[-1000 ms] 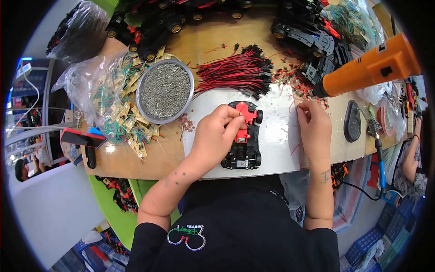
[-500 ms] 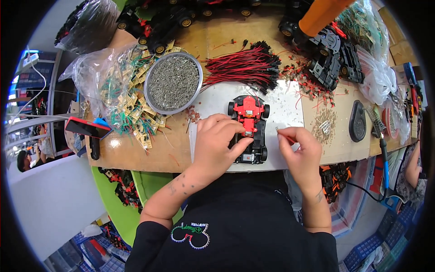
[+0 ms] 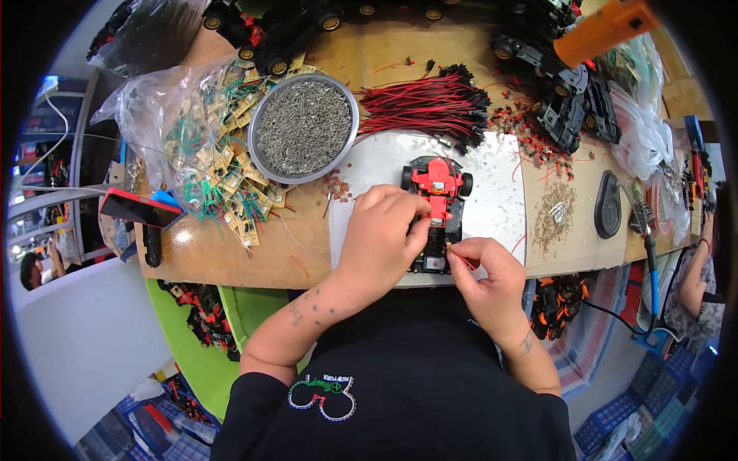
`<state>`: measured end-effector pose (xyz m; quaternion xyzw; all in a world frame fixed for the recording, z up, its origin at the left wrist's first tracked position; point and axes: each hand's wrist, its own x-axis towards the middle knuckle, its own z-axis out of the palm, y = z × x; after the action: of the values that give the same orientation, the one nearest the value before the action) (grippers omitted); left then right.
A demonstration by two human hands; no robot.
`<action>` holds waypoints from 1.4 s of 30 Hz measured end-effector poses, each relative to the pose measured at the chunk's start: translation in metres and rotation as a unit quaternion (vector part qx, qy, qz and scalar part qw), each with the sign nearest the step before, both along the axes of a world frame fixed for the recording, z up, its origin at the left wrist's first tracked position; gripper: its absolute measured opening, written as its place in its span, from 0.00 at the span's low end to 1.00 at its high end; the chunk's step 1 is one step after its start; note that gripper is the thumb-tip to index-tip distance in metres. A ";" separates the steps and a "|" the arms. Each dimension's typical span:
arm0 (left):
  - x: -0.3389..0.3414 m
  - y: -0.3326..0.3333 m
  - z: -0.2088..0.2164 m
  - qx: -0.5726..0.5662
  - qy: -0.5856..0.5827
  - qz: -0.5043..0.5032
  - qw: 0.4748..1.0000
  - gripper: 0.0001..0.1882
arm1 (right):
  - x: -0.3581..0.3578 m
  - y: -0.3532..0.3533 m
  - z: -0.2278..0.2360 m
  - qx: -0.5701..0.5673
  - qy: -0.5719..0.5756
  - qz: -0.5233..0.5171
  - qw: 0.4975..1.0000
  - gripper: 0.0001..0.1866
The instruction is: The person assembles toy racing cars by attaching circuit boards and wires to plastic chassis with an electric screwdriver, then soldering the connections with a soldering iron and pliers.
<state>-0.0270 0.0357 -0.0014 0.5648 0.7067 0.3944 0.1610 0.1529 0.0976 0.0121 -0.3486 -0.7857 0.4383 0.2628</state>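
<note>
Red-and-black toy car chassis [image 3: 435,211] lies on the table under my left hand [image 3: 382,242], which presses it; my right hand [image 3: 483,275] pinches a small part at its near end; I fear a slip could drop it.

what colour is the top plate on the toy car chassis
Red, on a black toy car chassis; head view.

A worker in a black short-sleeved shirt bearing a small green-and-white chest emblem, with small dark tattoo marks on the left forearm and right wrist.
</note>
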 end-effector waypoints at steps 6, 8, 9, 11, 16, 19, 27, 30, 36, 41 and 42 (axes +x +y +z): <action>-0.012 0.000 -0.007 -0.032 -0.118 -0.008 0.992 0.09 | -0.009 -0.007 -0.009 0.125 -0.015 -0.003 0.992 0.08; -0.013 -0.001 -0.008 -0.042 -0.154 -0.008 0.987 0.10 | -0.009 -0.010 -0.009 0.126 -0.042 -0.014 0.991 0.07; -0.014 -0.002 -0.008 -0.032 -0.160 -0.009 0.987 0.10 | -0.011 -0.010 -0.009 0.126 -0.043 -0.013 0.991 0.07; -0.015 -0.006 -0.008 -0.024 -0.166 -0.010 0.986 0.09 | -0.014 -0.008 -0.009 0.151 -0.040 -0.012 0.988 0.07; -0.017 -0.016 -0.010 0.012 -0.090 -0.005 0.996 0.10 | -0.016 -0.008 -0.009 0.167 -0.054 -0.011 0.984 0.07; -0.021 -0.019 -0.003 0.029 -0.053 0.001 0.998 0.10 | -0.016 -0.008 -0.006 0.175 -0.068 0.000 0.982 0.08; -0.049 -0.022 0.022 0.044 0.050 0.047 0.997 0.09 | -0.008 -0.012 0.005 0.177 -0.135 0.053 0.973 0.16; -0.055 -0.025 0.026 0.047 0.062 0.075 0.994 0.09 | -0.009 -0.014 0.006 0.173 -0.133 0.050 0.975 0.18; -0.054 -0.026 0.027 0.059 0.066 0.079 0.993 0.09 | -0.012 -0.015 0.003 0.200 -0.116 0.049 0.972 0.17; -0.058 -0.028 0.030 0.061 0.069 0.094 0.991 0.08 | -0.007 -0.011 0.006 0.234 -0.132 0.051 0.962 0.14; -0.053 -0.029 0.029 0.041 0.066 0.050 0.996 0.08 | -0.006 -0.010 0.008 0.235 -0.133 0.051 0.962 0.14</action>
<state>-0.0796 0.0068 0.0281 0.5593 0.7269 0.3922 0.0710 0.1471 0.0873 0.0200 -0.2918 -0.9110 0.2040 0.2079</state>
